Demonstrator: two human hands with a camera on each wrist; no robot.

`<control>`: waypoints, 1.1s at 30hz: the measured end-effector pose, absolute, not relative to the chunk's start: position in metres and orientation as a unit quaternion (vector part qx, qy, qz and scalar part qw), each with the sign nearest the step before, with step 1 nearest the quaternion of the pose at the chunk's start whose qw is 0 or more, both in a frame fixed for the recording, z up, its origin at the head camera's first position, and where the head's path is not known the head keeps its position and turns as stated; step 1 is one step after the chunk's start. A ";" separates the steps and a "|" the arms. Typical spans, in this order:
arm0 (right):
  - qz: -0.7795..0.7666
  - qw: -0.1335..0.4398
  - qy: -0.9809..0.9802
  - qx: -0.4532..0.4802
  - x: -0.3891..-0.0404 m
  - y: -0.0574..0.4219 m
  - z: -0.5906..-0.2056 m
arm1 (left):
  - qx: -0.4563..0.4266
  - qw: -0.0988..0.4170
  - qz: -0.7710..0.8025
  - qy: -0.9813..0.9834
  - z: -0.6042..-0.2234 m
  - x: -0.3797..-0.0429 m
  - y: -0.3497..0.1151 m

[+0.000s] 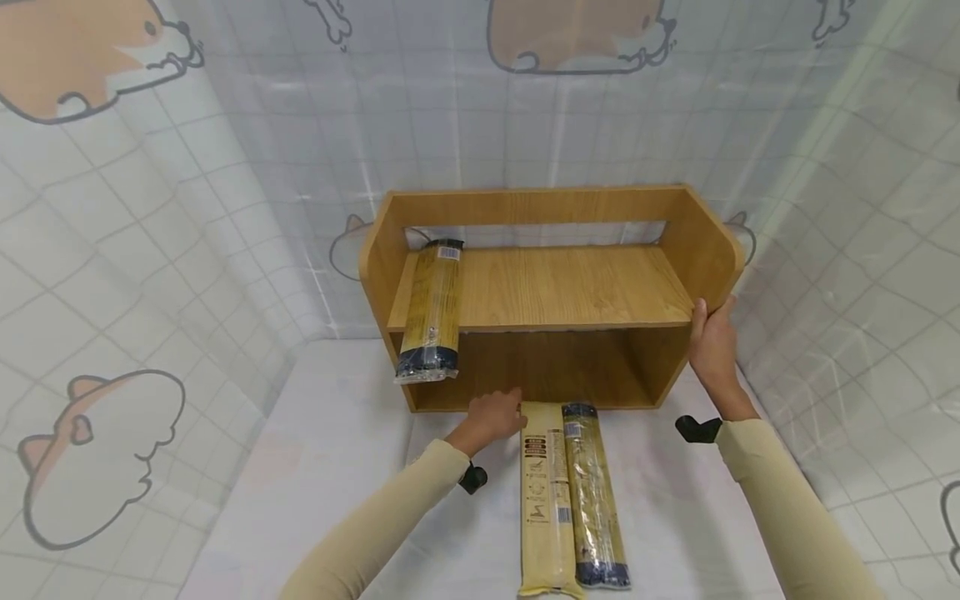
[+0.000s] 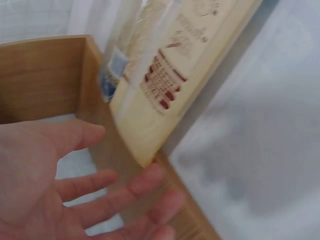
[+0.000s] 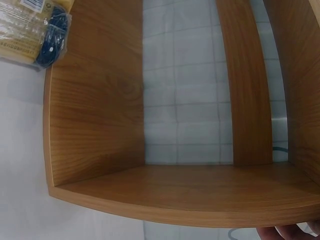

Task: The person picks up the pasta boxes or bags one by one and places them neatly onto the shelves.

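A wooden two-tier shelf (image 1: 570,287) stands against the back. My right hand (image 1: 714,350) grips the front edge of its right side panel; only fingertips (image 3: 287,232) show at the bottom of the right wrist view. My left hand (image 1: 495,417) is at the lower front edge, fingers spread apart in the left wrist view, by the top corner of a flat yellow pack (image 1: 546,500). Beside that lies a long blue-ended pack (image 1: 596,500), apparently dried noodles. A similar blue-ended pack (image 1: 433,308) lies on the upper board's left end, its front end overhanging.
The shelf stands on a white-covered surface (image 1: 300,450). Behind and on both sides hang sheets (image 1: 150,275) with a grid and cartoon animals. The shelf's lower compartment (image 1: 555,367) opens toward me.
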State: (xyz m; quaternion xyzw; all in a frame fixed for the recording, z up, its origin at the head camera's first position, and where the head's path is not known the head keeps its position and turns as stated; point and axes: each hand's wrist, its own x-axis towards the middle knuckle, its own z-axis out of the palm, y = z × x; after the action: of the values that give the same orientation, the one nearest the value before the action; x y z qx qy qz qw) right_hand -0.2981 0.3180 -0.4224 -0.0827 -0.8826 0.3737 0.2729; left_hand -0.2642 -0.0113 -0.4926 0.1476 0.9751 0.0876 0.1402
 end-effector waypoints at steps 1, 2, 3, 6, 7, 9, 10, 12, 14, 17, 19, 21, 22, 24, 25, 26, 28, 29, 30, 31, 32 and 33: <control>0.373 0.277 -0.882 -0.083 -0.298 0.318 -0.422 | 0.139 0.144 0.087 0.976 -0.497 -0.263 -0.011; 0.373 0.278 -0.881 -0.084 -0.298 0.317 -0.423 | 0.133 0.147 0.086 0.976 -0.500 -0.262 -0.010; 0.375 0.280 -0.880 -0.085 -0.298 0.317 -0.423 | 0.128 0.151 0.083 0.977 -0.504 -0.261 -0.009; 0.374 0.282 -0.879 -0.088 -0.299 0.317 -0.423 | 0.118 0.159 0.089 0.976 -0.513 -0.261 -0.007; 0.374 0.280 -0.880 -0.089 -0.299 0.317 -0.424 | 0.113 0.163 0.094 0.976 -0.517 -0.260 -0.007; 0.374 0.280 -0.880 -0.089 -0.300 0.318 -0.425 | 0.104 0.168 0.115 0.974 -0.522 -0.259 -0.006; 0.374 0.281 -0.879 -0.089 -0.300 0.318 -0.426 | 0.098 0.169 0.128 0.972 -0.524 -0.258 -0.006; 0.379 0.277 -0.879 -0.086 -0.300 0.317 -0.426 | 0.089 0.173 0.148 0.970 -0.526 -0.257 -0.005; 0.381 0.276 -0.878 -0.085 -0.300 0.317 -0.426 | 0.086 0.176 0.154 0.968 -0.528 -0.256 -0.004; 0.382 0.270 -0.880 -0.086 -0.300 0.318 -0.426 | 0.087 0.184 0.151 0.967 -0.529 -0.254 -0.001; 0.380 0.272 -0.880 -0.089 -0.299 0.318 -0.425 | 0.088 0.190 0.154 0.966 -0.531 -0.253 0.002; 0.381 0.271 -0.879 -0.089 -0.299 0.319 -0.425 | 0.088 0.190 0.158 0.965 -0.533 -0.252 0.004; 0.381 0.268 -0.880 -0.088 -0.299 0.319 -0.425 | 0.088 0.188 0.159 0.965 -0.535 -0.252 0.006; 0.383 0.265 -0.881 -0.086 -0.299 0.319 -0.425 | 0.081 0.186 0.174 0.964 -0.538 -0.250 0.009; 0.384 0.263 -0.881 -0.084 -0.299 0.319 -0.425 | 0.077 0.182 0.180 0.964 -0.539 -0.249 0.010; 0.386 0.259 -0.882 -0.082 -0.300 0.319 -0.425 | 0.074 0.179 0.190 0.963 -0.540 -0.248 0.011; 0.388 0.255 -0.882 -0.079 -0.300 0.319 -0.425 | 0.063 0.185 0.218 0.956 -0.543 -0.245 0.015; 0.388 0.258 -0.881 -0.080 -0.299 0.320 -0.426 | 0.058 0.190 0.233 0.952 -0.544 -0.244 0.016; 0.388 0.259 -0.881 -0.081 -0.299 0.320 -0.426 | 0.057 0.193 0.242 0.949 -0.545 -0.242 0.018; 0.388 0.262 -0.880 -0.082 -0.300 0.319 -0.426 | 0.056 0.194 0.248 0.947 -0.545 -0.241 0.019; 0.388 0.265 -0.879 -0.082 -0.300 0.319 -0.426 | 0.056 0.199 0.254 0.945 -0.546 -0.240 0.019; 0.388 0.268 -0.878 -0.083 -0.300 0.318 -0.426 | 0.056 0.201 0.259 0.943 -0.547 -0.239 0.020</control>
State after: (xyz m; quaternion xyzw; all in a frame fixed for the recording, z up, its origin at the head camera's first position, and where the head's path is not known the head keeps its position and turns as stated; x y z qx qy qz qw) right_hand -0.3001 0.3183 -0.4263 -0.0831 -0.8778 0.3882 0.2681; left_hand -0.2390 0.0199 -0.5471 0.0563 0.9432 0.2587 0.2006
